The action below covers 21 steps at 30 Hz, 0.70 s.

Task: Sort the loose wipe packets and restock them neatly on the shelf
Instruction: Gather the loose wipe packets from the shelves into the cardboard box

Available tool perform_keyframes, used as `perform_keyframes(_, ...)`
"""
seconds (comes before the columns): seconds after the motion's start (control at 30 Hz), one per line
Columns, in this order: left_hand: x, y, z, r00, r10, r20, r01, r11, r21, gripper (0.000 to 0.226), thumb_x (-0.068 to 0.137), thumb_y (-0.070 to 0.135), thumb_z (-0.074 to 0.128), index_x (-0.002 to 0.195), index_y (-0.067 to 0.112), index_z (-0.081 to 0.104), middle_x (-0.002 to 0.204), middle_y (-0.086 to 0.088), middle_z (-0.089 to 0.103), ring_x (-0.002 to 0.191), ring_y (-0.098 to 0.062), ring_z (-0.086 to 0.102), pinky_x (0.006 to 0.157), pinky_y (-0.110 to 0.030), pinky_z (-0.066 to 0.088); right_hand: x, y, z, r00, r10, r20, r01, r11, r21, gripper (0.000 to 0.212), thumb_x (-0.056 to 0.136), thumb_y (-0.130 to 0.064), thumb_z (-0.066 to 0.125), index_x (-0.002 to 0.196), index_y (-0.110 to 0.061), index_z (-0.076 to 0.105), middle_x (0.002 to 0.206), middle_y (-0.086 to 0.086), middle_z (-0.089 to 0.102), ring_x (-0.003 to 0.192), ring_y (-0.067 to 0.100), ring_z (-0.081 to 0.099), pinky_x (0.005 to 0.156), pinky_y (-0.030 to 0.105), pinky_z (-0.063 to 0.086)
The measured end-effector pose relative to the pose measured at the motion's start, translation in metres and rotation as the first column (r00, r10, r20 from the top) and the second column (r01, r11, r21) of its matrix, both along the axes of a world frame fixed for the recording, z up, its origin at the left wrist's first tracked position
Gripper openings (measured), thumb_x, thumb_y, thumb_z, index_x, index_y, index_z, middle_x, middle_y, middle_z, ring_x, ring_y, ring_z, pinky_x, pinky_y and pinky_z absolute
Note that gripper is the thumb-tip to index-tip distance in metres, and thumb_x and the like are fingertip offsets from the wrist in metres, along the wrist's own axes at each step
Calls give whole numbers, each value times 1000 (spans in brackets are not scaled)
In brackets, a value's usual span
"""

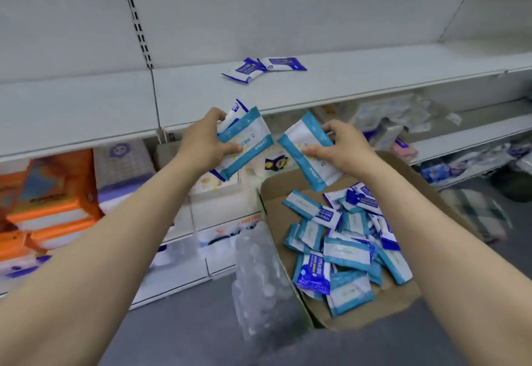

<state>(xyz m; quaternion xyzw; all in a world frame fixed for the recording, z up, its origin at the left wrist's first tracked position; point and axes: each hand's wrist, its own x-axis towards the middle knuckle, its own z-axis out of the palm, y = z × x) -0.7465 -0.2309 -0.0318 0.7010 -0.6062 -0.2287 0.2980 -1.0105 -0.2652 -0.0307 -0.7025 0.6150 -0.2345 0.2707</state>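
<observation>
At far left, below the shelf (86, 101), we note orange packs (54, 204). Our left hand (203, 142) grips a stack of packets (244, 141), teal-edged in front, dark blue behind, fingers curled round it, just in front of the shelf edge. Two dark blue packets (263, 68) lie overlapping on the shelf above. Our right hand (344, 147) pinches a single teal packet (306, 150), held near the stack without touching it. Below right, the cardboard box (276, 193) holds the loose mixed packets (345, 245).
</observation>
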Motion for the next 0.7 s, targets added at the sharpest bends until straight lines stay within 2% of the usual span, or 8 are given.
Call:
perform_keyframes(0.1, -31, 12, -12, 1000, -16, 6, 16, 1000, 10, 58, 77, 29, 80, 123, 25, 46, 118, 0, 61, 88, -16, 60, 66, -35, 56, -32, 9, -10, 1000, -3, 16, 3, 999, 34, 48, 75, -43, 82, 111, -21, 60, 96, -8, 66, 80, 2, 62, 59, 20, 45)
perform_keyframes(0.2, -67, 13, -27, 999, -32, 10, 31, 999, 39, 54, 77, 28, 80, 119, 25, 46, 109, 4, 58, 84, -16, 60, 59, -29, 52, -67, 8, -25, 1000, -11, 20, 10, 998, 56, 49, 73, -43, 83, 110, -20, 60, 98, -5, 67, 83, 6, 63, 60, 22, 45)
perform_keyframes(0.27, -98, 8, -36, 999, -38, 27, 36, 997, 61, 53, 76, 27, 81, 116, 26, 47, 105, 7, 55, 84, -16, 60, 54, -25, 47, -98, 2, -36, 1000, -10, 5, 10, 998, 62, 49, 72, -44, 84, 108, -19, 60, 98, -4, 67, 85, 9, 64, 66, 26, 51)
perform_keyframes(0.37, -155, -7, -63, 999, -40, 28, 38, 996, 79, 52, 74, 26, 83, 113, 26, 49, 103, 5, 56, 86, -19, 58, 64, -32, 50, -158, -13, -57, 999, -16, -31, 19, 997, 78, 46, 72, -41, 84, 104, -19, 59, 95, -5, 68, 83, 11, 65, 69, 30, 52)
perform_keyframes(0.47, -224, -19, -99, 999, -32, 16, 30, 993, 117, 54, 74, 26, 82, 117, 23, 50, 104, 8, 55, 87, -16, 55, 70, -32, 46, -230, -32, -88, 996, -25, -90, 35, 993, 112, 43, 72, -41, 84, 101, -21, 59, 95, -5, 65, 84, 14, 60, 68, 28, 40)
perform_keyframes(0.6, -314, -29, -155, 994, -104, -18, 105, 958, 266, 57, 73, 30, 82, 120, 23, 50, 108, 5, 59, 94, -18, 57, 76, -32, 43, -323, -47, -135, 990, -38, -139, 70, 970, 234, 48, 72, -41, 85, 107, -19, 60, 100, 0, 66, 88, 18, 59, 70, 27, 38)
perform_keyframes(0.7, -363, -30, -197, 982, -188, 19, 167, 909, 381, 62, 73, 34, 82, 124, 23, 47, 117, -4, 60, 104, -26, 56, 77, -33, 40, -372, -63, -165, 982, -12, -189, 70, 951, 300, 51, 73, -41, 84, 111, -19, 58, 107, 0, 64, 85, 17, 58, 65, 27, 39)
